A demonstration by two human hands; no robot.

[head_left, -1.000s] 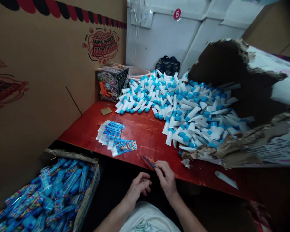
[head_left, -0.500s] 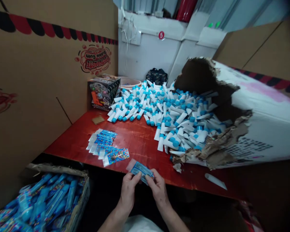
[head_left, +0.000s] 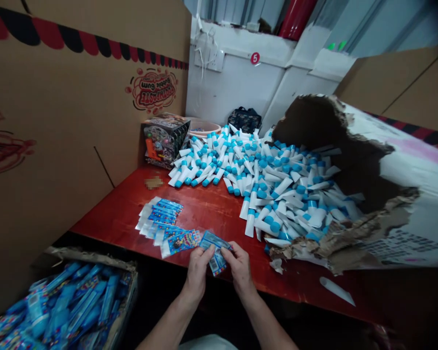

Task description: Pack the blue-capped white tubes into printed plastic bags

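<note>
**Printed Sleeve in Both Hands: Possible Faults and Causes**

Printed blue plastic sleeve [head_left: 216, 265] above the front edge of the red tabletop [head_left: 213, 209], pinched from two sides. Fingers of the left hand [head_left: 197, 272] narrow, thumb pressed on the film; fingers of the right hand [head_left: 240, 267] likewise narrow, on the opposite side. Lower part hanging between the hands; cannot tell whether a fold or a second sleeve.

Possible fault: crease or tear in the film, from uneven pull between the thumbs. Possible fault: drop past the tabletop edge, from slick film in a light pinch.

Ahead and left: fanned row of printed sleeves [head_left: 168, 227], very near the left hand. Likely to scatter if brushed.

Ahead and right: loose heap of white tubes with blue caps [head_left: 277, 187], partly inside the torn carton [head_left: 419, 228]. Possible slide forward, from a knock against the carton.

Near the front edge, right: single white tube [head_left: 337, 290], lying down. Prone to rolling off if caught by the right forearm.
</note>
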